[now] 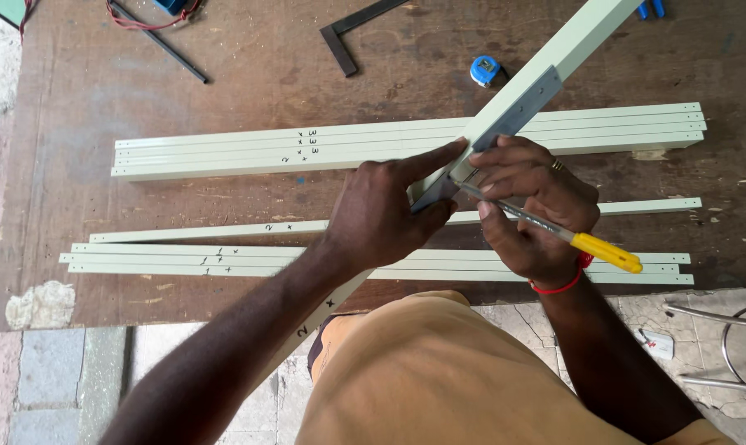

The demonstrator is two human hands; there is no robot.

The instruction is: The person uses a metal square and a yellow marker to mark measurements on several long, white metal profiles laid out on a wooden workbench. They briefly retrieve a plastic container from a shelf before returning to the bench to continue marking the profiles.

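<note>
My left hand (389, 210) presses a grey metal square (517, 107) flat against a pale green metal bar (583, 37) that runs diagonally from the top right toward my body. The index finger lies stretched along the square's edge. My right hand (530, 210) grips a thin scribing tool with a yellow handle (608, 251), its tip at the square's lower end on the bar. A ring sits on one finger and a red band on the wrist.
Several more pale green bars (225, 156) lie in rows across the brown wooden table (76, 91), some with pen marks. A blue tape measure (485, 70), a black square (348, 37) and a dark rod (163, 41) lie at the back. Chrome tubing (723, 346) stands at the right.
</note>
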